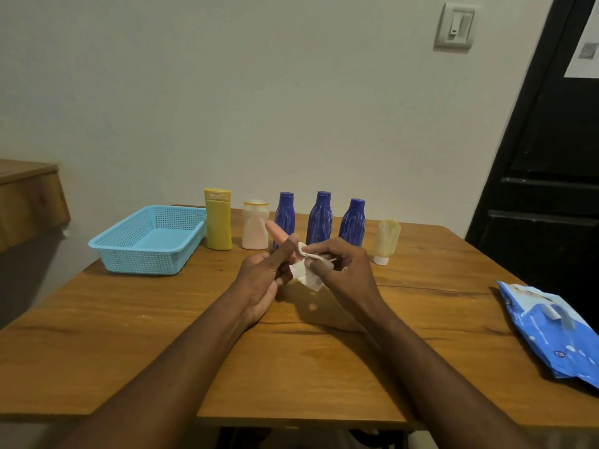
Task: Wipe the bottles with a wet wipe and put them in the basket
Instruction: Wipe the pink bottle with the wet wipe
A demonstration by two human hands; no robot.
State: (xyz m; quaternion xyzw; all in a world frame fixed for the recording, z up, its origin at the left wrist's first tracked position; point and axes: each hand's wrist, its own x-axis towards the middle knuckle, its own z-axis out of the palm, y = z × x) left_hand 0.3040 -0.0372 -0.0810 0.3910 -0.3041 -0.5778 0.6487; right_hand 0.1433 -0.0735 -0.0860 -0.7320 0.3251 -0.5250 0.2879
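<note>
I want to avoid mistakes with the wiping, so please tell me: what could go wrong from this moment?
1. The left hand holds the small pink bottle by its lower part while the right hand rubs it with the wet wipe; a wet surface may slip from the grip.
2. The hands work just in front of the blue bottles; a wide movement may knock them over.
3. The blue basket sits at the table's left edge; a careless drop may push it off.

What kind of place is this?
Probably a room in a home: a wooden table against a plain wall, a light switch beside a dark door.
</note>
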